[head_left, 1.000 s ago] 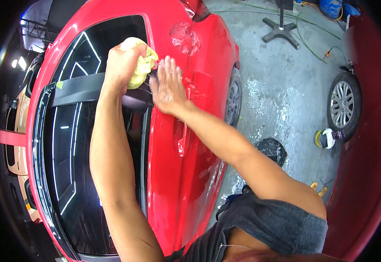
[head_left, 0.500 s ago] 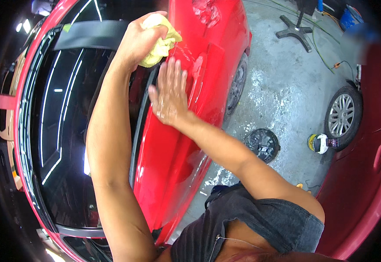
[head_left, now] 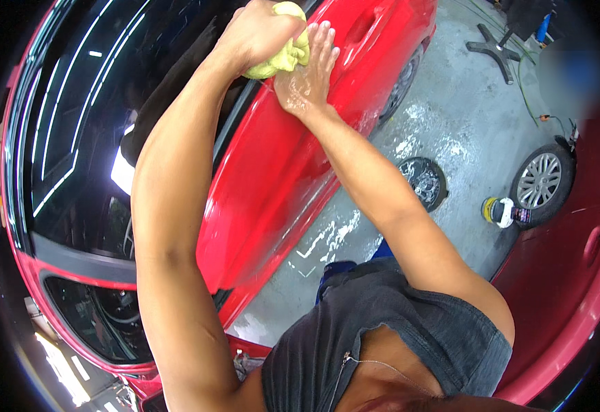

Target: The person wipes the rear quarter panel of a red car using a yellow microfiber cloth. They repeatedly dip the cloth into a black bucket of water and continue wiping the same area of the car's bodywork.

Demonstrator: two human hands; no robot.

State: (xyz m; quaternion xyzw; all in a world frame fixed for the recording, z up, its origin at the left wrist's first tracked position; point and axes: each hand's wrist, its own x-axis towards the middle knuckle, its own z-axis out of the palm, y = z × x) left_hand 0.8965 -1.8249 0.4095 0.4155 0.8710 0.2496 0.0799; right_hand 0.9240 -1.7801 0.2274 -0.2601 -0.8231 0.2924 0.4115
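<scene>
My left hand (head_left: 262, 33) is closed around a crumpled yellow-green cloth (head_left: 282, 60), above the side of a red car (head_left: 255, 178) near the lower edge of its dark window. Right beside the cloth, my right hand (head_left: 308, 77) lies flat against the red panel, with fingers stretched out and its back wet and shiny. The cloth overlaps the near side of that hand; whether they touch I cannot tell. A door handle recess (head_left: 361, 27) shows just beyond my right fingertips.
A dark round bucket (head_left: 425, 184) stands on the wet grey floor (head_left: 451, 130). To the right are a silver-spoked wheel (head_left: 539, 180), a yellow-and-white container (head_left: 497, 211) and a dark red car body (head_left: 554, 295). A black stand base (head_left: 497, 51) and a green hose lie farther off.
The view has shifted along the car. Both hands appear farther up and to the right, and the cloth is now closer against my right hand.
</scene>
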